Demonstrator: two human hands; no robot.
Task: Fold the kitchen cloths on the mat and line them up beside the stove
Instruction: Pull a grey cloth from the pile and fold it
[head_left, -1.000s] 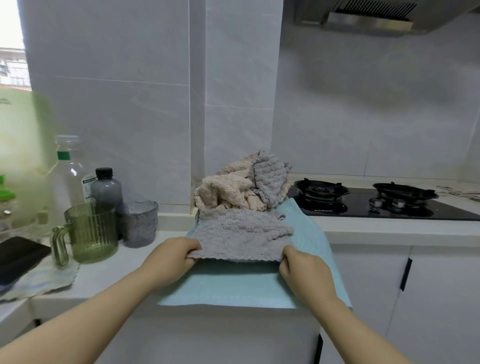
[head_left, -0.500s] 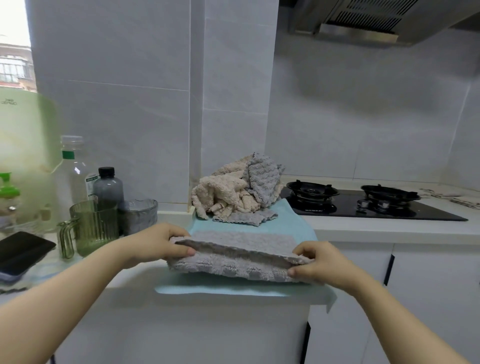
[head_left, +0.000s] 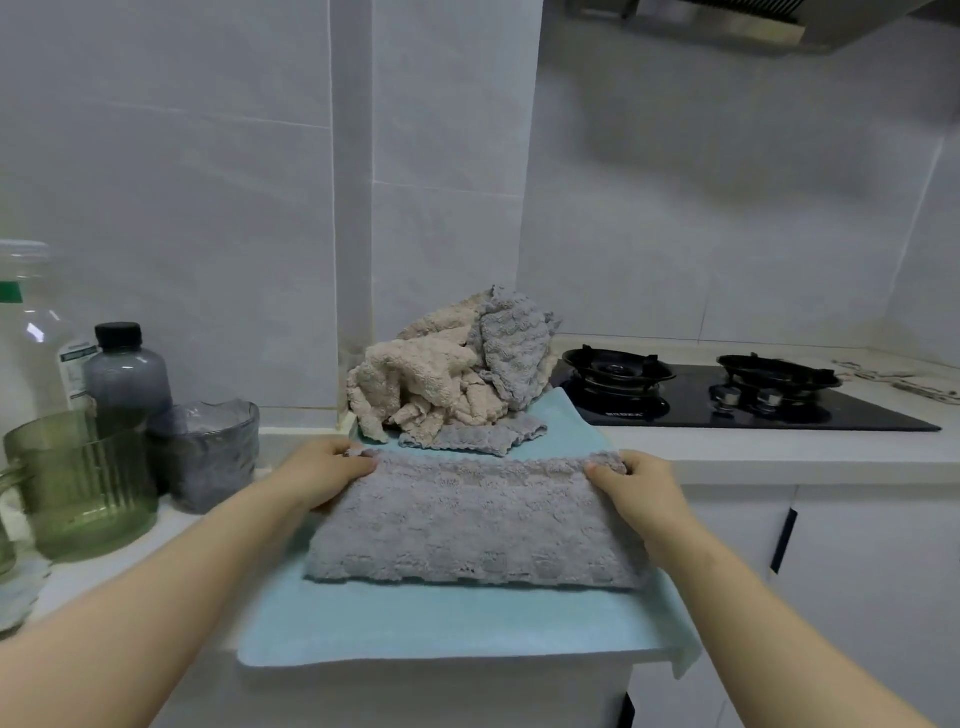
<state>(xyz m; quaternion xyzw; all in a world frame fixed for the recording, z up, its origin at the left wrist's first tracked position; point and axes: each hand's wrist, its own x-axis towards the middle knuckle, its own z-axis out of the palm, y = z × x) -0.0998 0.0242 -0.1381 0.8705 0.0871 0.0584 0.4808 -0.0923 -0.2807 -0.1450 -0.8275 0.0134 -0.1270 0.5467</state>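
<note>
A grey kitchen cloth (head_left: 467, 525) lies folded in half on the light blue mat (head_left: 441, 623) at the counter's front. My left hand (head_left: 322, 475) pinches its far left corner. At the far right corner my right hand (head_left: 636, 480) pinches the doubled edge. Behind the cloth sits a crumpled pile of beige cloths (head_left: 421, 387) with a grey cloth (head_left: 517, 348) on its right side, and a small grey piece (head_left: 470, 436) lies flat in front of the pile. The black stove (head_left: 727, 400) is to the right of the mat.
On the left of the counter stand a green ribbed jug (head_left: 83, 483), a grey glass (head_left: 208, 454), a dark bottle (head_left: 124, 374) and a clear bottle (head_left: 31, 322). Bare white counter (head_left: 779, 452) runs in front of the stove. White cabinet doors are below.
Both hands carried the cloth's near edge up and away over itself, laying it on the far edge. The cloth now lies folded in half, closer to the mat's front.
</note>
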